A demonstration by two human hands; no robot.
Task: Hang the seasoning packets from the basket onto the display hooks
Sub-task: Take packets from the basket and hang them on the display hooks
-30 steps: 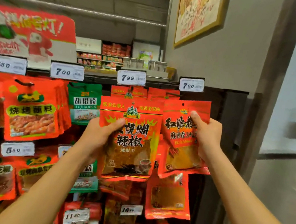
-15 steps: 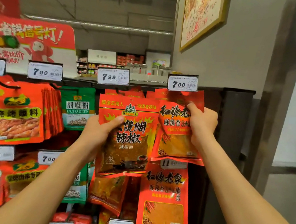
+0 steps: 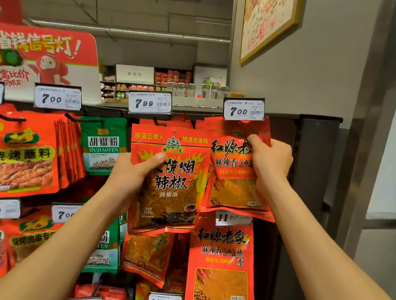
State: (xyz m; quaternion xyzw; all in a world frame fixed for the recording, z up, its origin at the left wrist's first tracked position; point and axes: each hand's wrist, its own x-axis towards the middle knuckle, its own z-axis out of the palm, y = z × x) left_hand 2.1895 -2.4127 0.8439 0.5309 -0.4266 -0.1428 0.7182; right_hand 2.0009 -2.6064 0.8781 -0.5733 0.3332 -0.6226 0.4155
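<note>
The left hand (image 3: pixel 130 175) covers the first character on the chilli flake packet (image 3: pixel 166 183), and its fingers lie hidden behind the packet. The right hand (image 3: pixel 269 160) hides the end of the lettering on the red dip packet (image 3: pixel 236 177); the hook beneath the 7.00 price tag (image 3: pixel 244 111) cannot be seen. Both forearms run off the bottom edge. Barcode print on the tags is too small to read. Far shelves (image 3: pixel 173 81) are blurred

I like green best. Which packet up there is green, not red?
The green pepper-powder packet, hanging left of the left hand; the others around it are red.
</note>
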